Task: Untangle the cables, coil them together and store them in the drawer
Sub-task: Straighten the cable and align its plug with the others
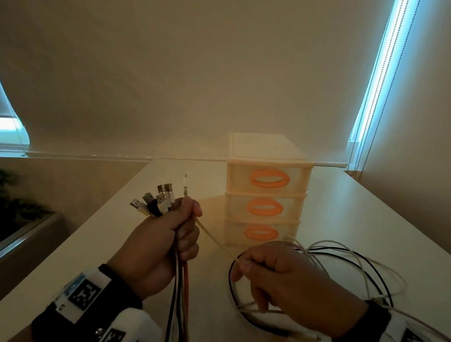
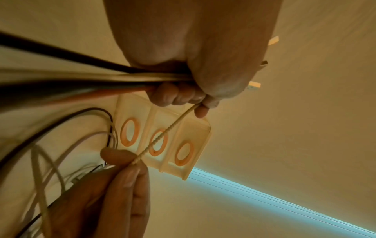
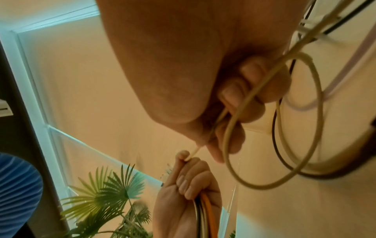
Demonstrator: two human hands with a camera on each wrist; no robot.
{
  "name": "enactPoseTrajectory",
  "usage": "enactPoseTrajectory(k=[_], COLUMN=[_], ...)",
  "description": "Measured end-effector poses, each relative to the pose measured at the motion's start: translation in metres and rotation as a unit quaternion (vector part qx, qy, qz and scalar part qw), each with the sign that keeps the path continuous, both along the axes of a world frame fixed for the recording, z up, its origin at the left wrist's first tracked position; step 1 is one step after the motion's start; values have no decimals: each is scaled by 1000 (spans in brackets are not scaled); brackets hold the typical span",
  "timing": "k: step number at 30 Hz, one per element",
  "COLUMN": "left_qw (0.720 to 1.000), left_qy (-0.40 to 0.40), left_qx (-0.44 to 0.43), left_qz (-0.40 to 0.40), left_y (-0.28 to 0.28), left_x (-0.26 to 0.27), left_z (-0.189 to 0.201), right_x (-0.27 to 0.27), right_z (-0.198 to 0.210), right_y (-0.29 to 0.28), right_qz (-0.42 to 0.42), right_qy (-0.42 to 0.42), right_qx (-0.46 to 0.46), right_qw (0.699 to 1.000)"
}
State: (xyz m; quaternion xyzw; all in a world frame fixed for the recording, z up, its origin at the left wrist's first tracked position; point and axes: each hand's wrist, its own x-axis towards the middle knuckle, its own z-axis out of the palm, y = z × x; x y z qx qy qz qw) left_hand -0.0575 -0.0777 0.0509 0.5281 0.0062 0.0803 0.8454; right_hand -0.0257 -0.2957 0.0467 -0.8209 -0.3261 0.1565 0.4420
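My left hand (image 1: 173,236) grips a bundle of cables (image 1: 181,295), black, white and orange, with several USB plugs (image 1: 156,202) fanning out above the fist. A thin beige braided cable (image 1: 212,236) runs taut from the left thumb down to my right hand (image 1: 263,271), which pinches it between thumb and forefinger; the braided cable (image 2: 162,136) and the same pinch show in the left wrist view. Loose loops of black and white cable (image 1: 345,268) lie on the table right of that hand. The three-drawer cream unit (image 1: 266,192) with orange handles stands behind, all drawers closed.
The pale table (image 1: 361,218) reaches back to a wall with a roller blind. Its left edge (image 1: 55,261) drops off toward a dark planter with a green plant (image 3: 105,193). Bead chains (image 1: 363,142) hang at the right window.
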Motion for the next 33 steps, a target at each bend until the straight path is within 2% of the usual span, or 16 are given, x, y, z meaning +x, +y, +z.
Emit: enactPoseTrajectory(k=[4, 7, 11, 13, 15, 18, 20, 23, 26, 29, 31, 33], left_qw=[1000, 995, 977, 974, 974, 946, 951, 939, 954, 981, 987, 982], left_qy=[9, 4, -15, -27, -26, -15, 9, 16, 50, 10, -9, -8], left_qx=[-10, -95, -192, -202, -189, -173, -90, 12, 28, -13, -76, -148], left_qz=[8, -42, -93, -99, -122, -275, -296, -342, -293, -192, -141, -116], left_y=[4, 2, -2, -2, 0, -1, -5, -15, -19, -26, -26, -24], left_x=[4, 4, -2, -5, -5, -3, -4, -8, -12, -12, -9, -5], left_z=[-3, 1, 8, 11, 8, -4, -10, -14, -7, -1, 2, 5], right_x=[3, 2, 7, 14, 21, 26, 25, 14, -1, -12, -13, -9], right_z=[-1, -2, -3, -1, 1, 3, 1, 0, 8, 13, 11, 5], right_y=[0, 3, 2, -5, -12, -15, -12, -6, -1, 4, 4, 3], right_qz=[2, 1, 4, -45, -121, -190, -200, -192, -146, -33, 30, 47], right_qy=[-14, -52, -24, -41, -63, -128, -176, -243, -279, -212, -240, -259], right_qx=[19, 21, -49, -79, -67, -40, -9, 62, 132, 158, 82, -23], right_qw=[1000, 998, 998, 995, 988, 973, 964, 949, 940, 964, 967, 964])
